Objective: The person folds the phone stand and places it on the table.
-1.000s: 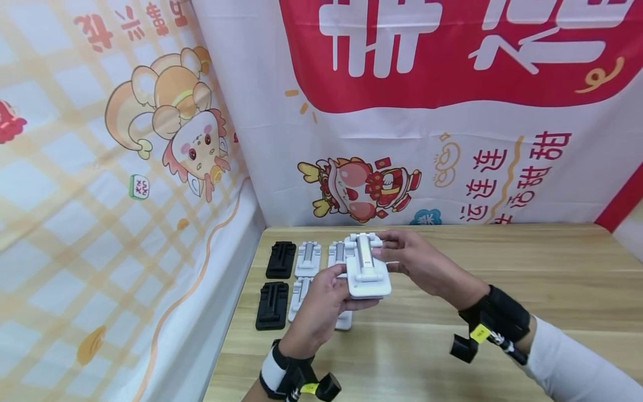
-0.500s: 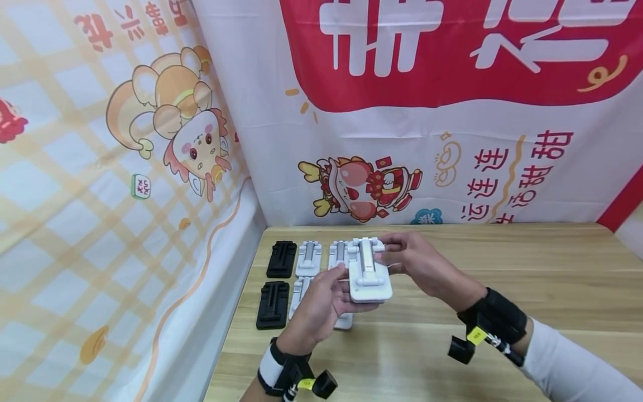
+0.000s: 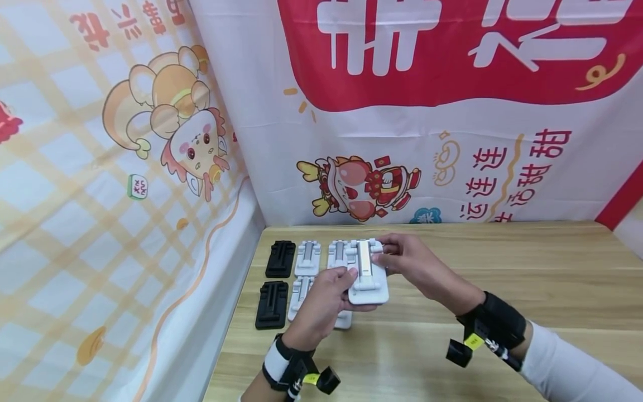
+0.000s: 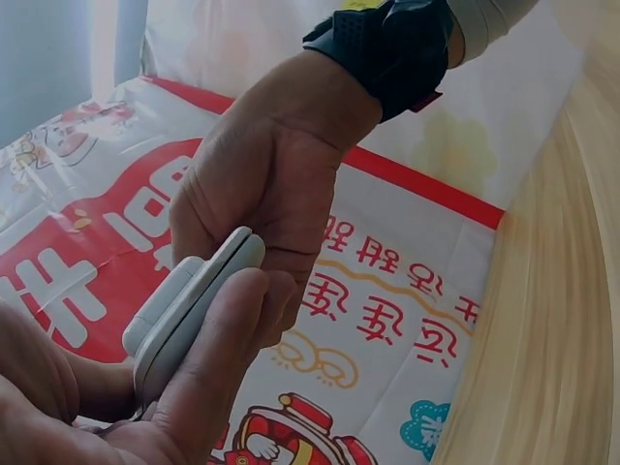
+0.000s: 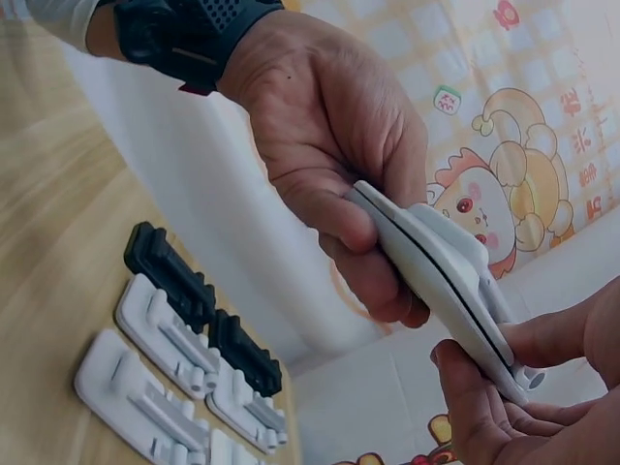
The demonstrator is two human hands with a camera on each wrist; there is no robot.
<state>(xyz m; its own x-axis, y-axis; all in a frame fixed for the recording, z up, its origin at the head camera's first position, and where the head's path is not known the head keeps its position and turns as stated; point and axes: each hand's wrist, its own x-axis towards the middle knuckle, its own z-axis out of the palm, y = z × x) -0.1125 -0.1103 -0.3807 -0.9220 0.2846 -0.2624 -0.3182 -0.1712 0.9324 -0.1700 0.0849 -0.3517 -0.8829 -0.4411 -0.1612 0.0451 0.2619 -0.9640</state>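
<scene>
A white folding phone stand [image 3: 370,287], folded flat, is held up over the table between both hands. My left hand [image 3: 320,301] grips its lower left side, thumb on the upper face and fingers underneath. At the upper right edge, my right hand [image 3: 414,265] pinches the hinged end between thumb and fingers. The left wrist view shows the stand [image 4: 189,310] edge-on, with a thin dark seam along its side. In the right wrist view the same stand [image 5: 441,276] slants between the two hands.
Two black folded stands [image 3: 272,305] lie in a column at the left of the wooden table [image 3: 502,279]. Beside them are several white folded stands [image 3: 307,259], some partly hidden by the left hand. A printed cloth [image 3: 271,139] hangs behind and along the left.
The held stand has dipped slightly toward me. My left thumb has shifted from its left edge onto its upper face, while the right hand keeps its pinch.
</scene>
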